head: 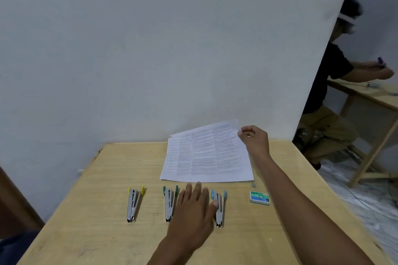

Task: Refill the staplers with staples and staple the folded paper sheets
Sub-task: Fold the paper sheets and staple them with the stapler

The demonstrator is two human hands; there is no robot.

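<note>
- A person's right hand (255, 140) pinches the far right corner of the printed paper sheets (206, 155), lifting the top leaves clear of the stack at the back of the wooden table (97, 211).
- The left hand (193, 206) lies flat and released on the tabletop, fingers straight and grasping nothing, between the green-capped stapler (169, 203) and the blue-capped stapler (219, 208).
- A yellow-capped stapler (134, 204) lies well to the left. All three appear splayed open in a row in front of the sheets; whether any holds staples cannot be told.
- The box of staples (259, 197) sits to the right of the row, a small loose strip (253, 185) just behind it.
- The step in hand looks like taking up sheets, with no stapler yet touched.
- The next move likely calls for separating one set and squaring its fold, then reaching for the box to load a stapler.
</note>
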